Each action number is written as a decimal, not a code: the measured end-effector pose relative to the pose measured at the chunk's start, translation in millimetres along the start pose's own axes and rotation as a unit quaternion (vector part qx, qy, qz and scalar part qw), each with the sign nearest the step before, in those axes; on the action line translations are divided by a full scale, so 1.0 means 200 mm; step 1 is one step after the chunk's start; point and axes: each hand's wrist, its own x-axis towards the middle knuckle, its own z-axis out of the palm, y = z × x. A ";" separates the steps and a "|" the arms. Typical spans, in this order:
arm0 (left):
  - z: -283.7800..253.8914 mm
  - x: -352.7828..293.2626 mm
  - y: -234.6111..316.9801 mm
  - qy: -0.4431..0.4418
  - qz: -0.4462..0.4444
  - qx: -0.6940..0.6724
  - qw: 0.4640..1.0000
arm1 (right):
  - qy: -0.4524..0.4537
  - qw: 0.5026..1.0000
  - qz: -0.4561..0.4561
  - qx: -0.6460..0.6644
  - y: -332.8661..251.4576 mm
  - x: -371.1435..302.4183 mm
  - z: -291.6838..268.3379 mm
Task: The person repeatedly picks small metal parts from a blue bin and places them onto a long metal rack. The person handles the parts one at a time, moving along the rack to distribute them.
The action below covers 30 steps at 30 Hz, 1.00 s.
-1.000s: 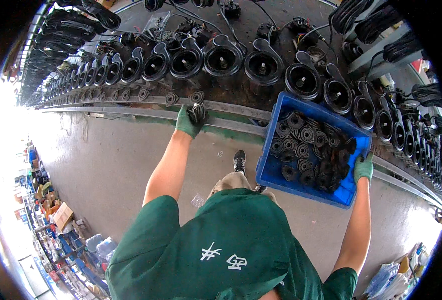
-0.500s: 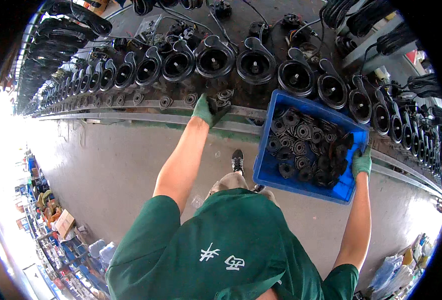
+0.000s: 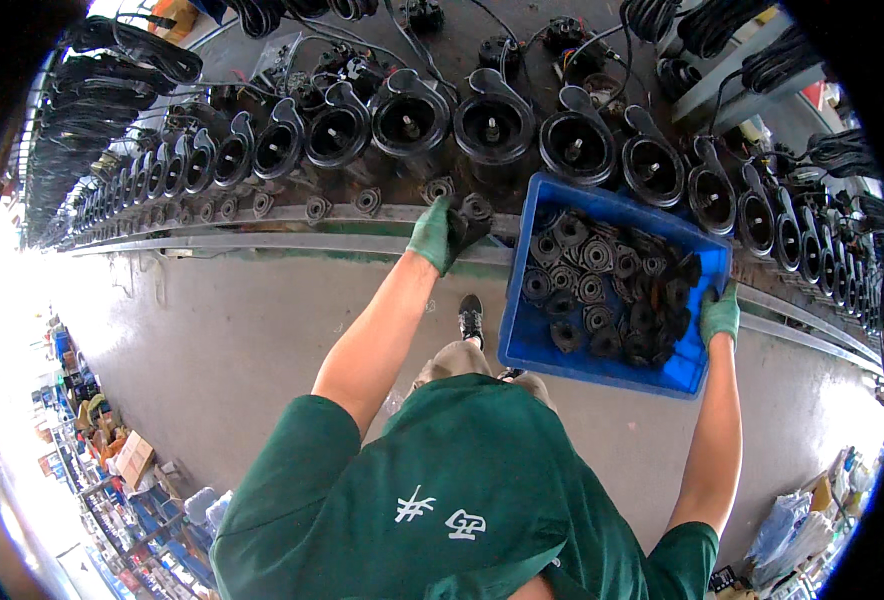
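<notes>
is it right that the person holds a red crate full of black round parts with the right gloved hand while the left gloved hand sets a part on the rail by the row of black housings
Not quite: the crate is blue, not red, as the head view shows. The rest stands: the right hand grips its edge, black round parts fill it, and the left hand holds a part at the rail by the row of black housings.

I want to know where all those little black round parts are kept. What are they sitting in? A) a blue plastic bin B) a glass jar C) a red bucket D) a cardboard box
A: the black round parts lie heaped in a blue plastic bin, which the gloved right hand grips at its far side.
</notes>
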 end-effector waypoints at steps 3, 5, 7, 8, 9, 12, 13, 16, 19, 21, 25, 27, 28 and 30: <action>0.06 -0.01 0.02 0.006 0.021 0.079 0.997 | 0.008 1.000 -0.011 0.012 0.02 0.01 0.02; -0.01 -0.05 0.03 0.045 0.016 0.133 0.990 | -0.005 1.000 0.004 0.008 -0.04 0.01 0.00; 0.00 -0.14 0.00 0.047 0.018 0.138 0.989 | 0.014 1.000 -0.008 0.002 -0.01 0.00 0.00; -0.01 -0.18 0.00 0.007 -0.010 0.166 0.986 | 0.024 1.000 -0.015 -0.001 0.01 -0.01 0.01; -0.01 -0.22 0.02 -0.036 -0.042 0.195 0.979 | 0.020 0.999 -0.036 0.010 0.01 -0.02 0.01; 0.09 -0.38 0.04 -0.190 -0.108 0.268 0.938 | 0.006 0.999 -0.035 0.006 0.05 -0.02 -0.01; 0.17 -0.46 0.06 -0.204 -0.110 0.290 0.928 | -0.010 0.999 0.020 -0.033 -0.07 -0.03 -0.04; 0.30 -0.57 0.04 -0.237 -0.157 0.383 0.879 | -0.026 0.999 0.043 -0.013 -0.11 -0.04 -0.08; 0.28 -0.58 -0.09 -0.224 -0.118 0.433 0.865 | -0.030 0.998 0.047 -0.005 -0.11 -0.05 -0.09; 0.28 -0.60 -0.15 -0.208 -0.088 0.446 0.866 | -0.049 0.998 0.035 0.007 -0.13 -0.07 -0.13; 0.34 -0.65 -0.20 -0.171 -0.078 0.487 0.853 | -0.086 0.996 0.006 0.003 -0.10 -0.02 -0.14; 0.39 -0.67 -0.25 -0.159 -0.073 0.478 0.861 | -0.106 0.994 -0.012 -0.005 -0.03 0.00 -0.19; 0.43 -0.70 -0.28 -0.151 -0.070 0.474 0.865 | -0.117 0.993 -0.023 -0.008 0.01 0.01 -0.22; 0.54 -0.73 -0.42 -0.123 -0.073 0.478 0.867 | -0.133 0.991 -0.013 -0.014 0.12 0.03 -0.29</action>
